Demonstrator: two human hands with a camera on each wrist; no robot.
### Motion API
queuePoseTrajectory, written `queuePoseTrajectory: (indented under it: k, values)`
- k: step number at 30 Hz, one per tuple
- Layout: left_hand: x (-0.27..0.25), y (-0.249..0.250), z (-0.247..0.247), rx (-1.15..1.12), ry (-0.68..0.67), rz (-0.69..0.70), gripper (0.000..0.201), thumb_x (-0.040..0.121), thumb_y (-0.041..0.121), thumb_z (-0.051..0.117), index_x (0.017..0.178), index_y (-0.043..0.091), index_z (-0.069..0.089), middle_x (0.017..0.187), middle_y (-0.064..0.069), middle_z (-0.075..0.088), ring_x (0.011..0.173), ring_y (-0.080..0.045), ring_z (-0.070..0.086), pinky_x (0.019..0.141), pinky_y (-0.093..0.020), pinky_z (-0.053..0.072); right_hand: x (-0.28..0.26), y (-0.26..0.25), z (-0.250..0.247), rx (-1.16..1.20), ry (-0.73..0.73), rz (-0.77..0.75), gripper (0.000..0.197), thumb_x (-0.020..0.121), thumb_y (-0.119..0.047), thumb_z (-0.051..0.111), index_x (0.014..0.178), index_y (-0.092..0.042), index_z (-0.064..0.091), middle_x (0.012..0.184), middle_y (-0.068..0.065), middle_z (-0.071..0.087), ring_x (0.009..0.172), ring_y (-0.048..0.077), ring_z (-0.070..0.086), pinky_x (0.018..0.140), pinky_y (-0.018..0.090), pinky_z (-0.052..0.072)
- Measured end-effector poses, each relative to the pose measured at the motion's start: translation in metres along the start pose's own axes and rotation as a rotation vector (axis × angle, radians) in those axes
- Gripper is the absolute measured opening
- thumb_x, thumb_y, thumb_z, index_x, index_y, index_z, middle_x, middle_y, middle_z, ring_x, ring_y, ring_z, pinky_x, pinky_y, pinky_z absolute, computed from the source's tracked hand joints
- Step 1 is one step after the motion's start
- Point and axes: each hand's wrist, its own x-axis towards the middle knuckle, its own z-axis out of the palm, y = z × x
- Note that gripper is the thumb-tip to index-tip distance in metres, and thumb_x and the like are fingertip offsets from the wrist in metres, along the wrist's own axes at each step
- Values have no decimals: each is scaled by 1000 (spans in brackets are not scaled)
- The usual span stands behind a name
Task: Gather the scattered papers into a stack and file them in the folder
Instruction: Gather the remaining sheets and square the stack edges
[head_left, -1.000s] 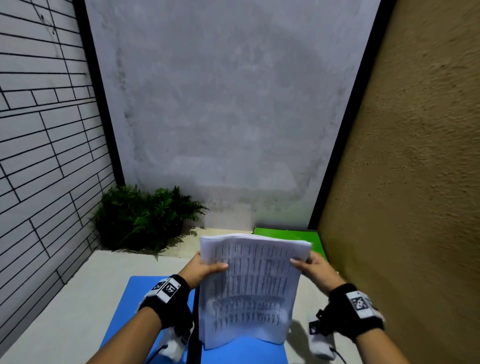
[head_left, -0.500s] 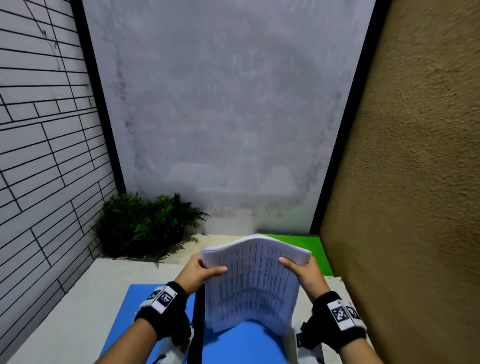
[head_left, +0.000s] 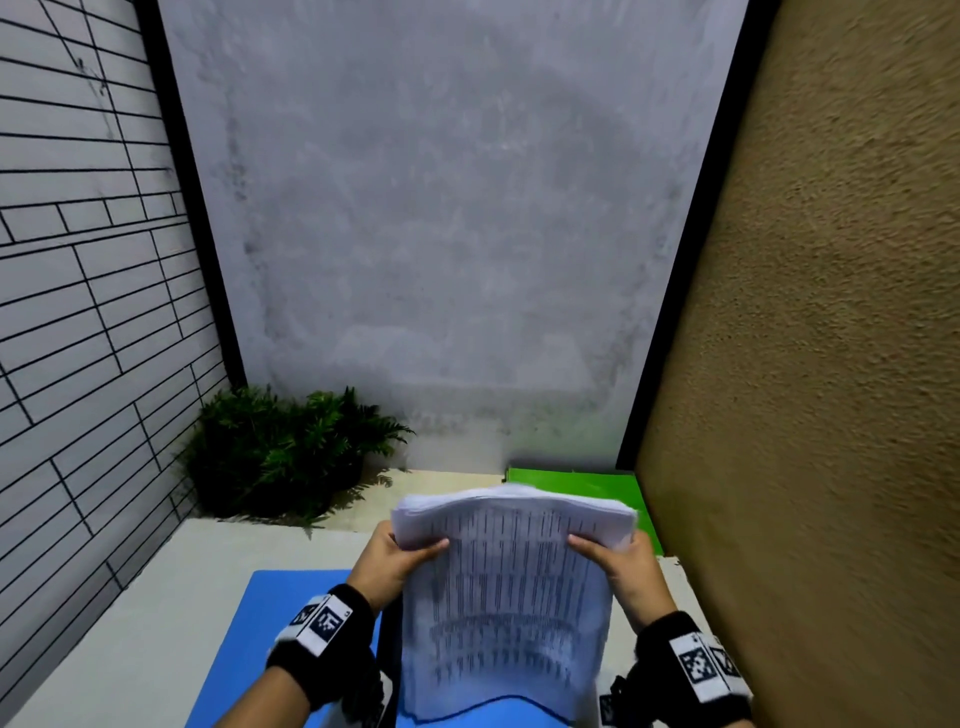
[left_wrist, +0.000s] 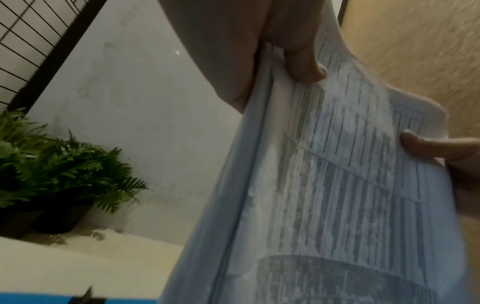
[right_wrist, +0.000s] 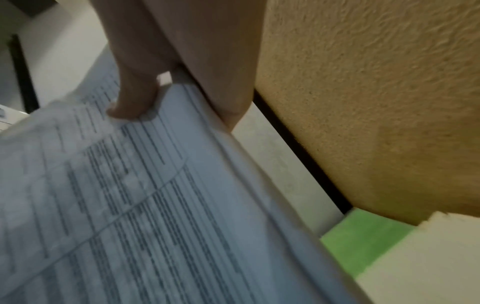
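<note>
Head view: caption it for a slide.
Both hands, left hand and right hand, hold a paper stack upright over the open blue folder.

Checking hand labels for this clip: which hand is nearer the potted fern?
Left. The left hand holds the paper stack by its left edge, on the side of the potted fern; the right hand holds the opposite edge, nearer the green folder.

Potted fern (head_left: 280, 452) at back left corner of bench (head_left: 130, 623). Green sheet (head_left: 587, 483) flat at back right corner, against tan wall (head_left: 831, 364).
</note>
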Motion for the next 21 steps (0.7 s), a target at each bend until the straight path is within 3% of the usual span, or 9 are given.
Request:
queuePoseTrajectory:
  k: [3, 5, 9, 12, 14, 16, 18, 19, 21]
  values:
    - [3, 10, 2, 14, 22, 55, 29, 65, 2, 74, 84, 21, 63, 68, 20, 73, 69, 2, 67, 59, -11, 52, 3, -20, 0, 26, -54, -43, 22, 55, -15, 86, 71, -10, 71, 67, -2, 74, 66, 11, 68, 63, 19, 56]
    - [3, 14, 0, 13, 13, 58, 31, 61, 3, 80, 82, 19, 64, 67, 19, 73, 66, 3, 67, 59, -10, 51, 2, -18, 0, 31, -101, -9, 27, 60, 0, 81, 80, -12, 67, 68, -4, 74, 67, 9, 68, 61, 18, 55]
    - [3, 17, -14, 98, -44, -3, 54, 31, 36, 91, 75, 12, 70, 69, 11, 74, 66, -3, 68, 59, -13, 51, -10, 14, 1, -90, -173, 151, 76, 23, -51, 89, 86, -17, 65, 72, -13, 75, 74, 2, 69, 66, 16, 55]
    - [7, 37, -29, 394, -152, 12, 32, 55, 24, 85, 76, 4, 72, 72, 4, 69, 67, -7, 61, 62, -19, 46, -8, 15, 5, -228, -77, 100, 52, 34, -56, 85, 66, -19, 67, 56, -17, 69, 58, -7, 61, 69, 22, 55]
    - [11, 55, -40, 630, -215, 43, 28, 64, 23, 80, 83, 4, 72, 76, -5, 67, 70, -7, 56, 64, -26, 45, -3, -2, 11, -347, -69, 32, 46, 35, -61, 80, 52, -20, 66, 52, -11, 64, 56, -1, 54, 61, 25, 48]
    - [14, 69, -48, 840, -261, 80, 20, 69, 20, 76, 86, 10, 71, 75, 1, 71, 66, 2, 56, 66, -27, 49, 3, -23, 19, -495, -131, -62, 29, 49, -52, 76, 49, -26, 64, 54, -10, 57, 62, 8, 50, 58, 28, 40]
    - [13, 80, -49, 977, -329, 117, 22, 71, 19, 72, 93, 17, 69, 74, 18, 69, 69, 8, 59, 69, -18, 49, 8, -43, 27, -681, -253, -157, 12, 63, -40, 70, 59, -32, 62, 42, -15, 48, 62, 4, 46, 57, 27, 34]
    - [12, 82, -47, 991, -382, 125, 26, 72, 21, 71, 97, 16, 68, 80, 16, 70, 75, 4, 62, 72, -19, 50, 8, -51, 34, -792, -326, -212, 7, 65, -40, 65, 69, -38, 59, 39, -17, 49, 63, 0, 46, 56, 27, 32]
    - [8, 81, -37, 924, -507, 139, 20, 74, 24, 70, 91, 12, 67, 82, 9, 70, 77, -4, 63, 73, -22, 50, 3, -64, 52, -986, -460, -308, 12, 66, -38, 55, 77, -37, 58, 54, -25, 62, 76, -1, 58, 56, 25, 27]
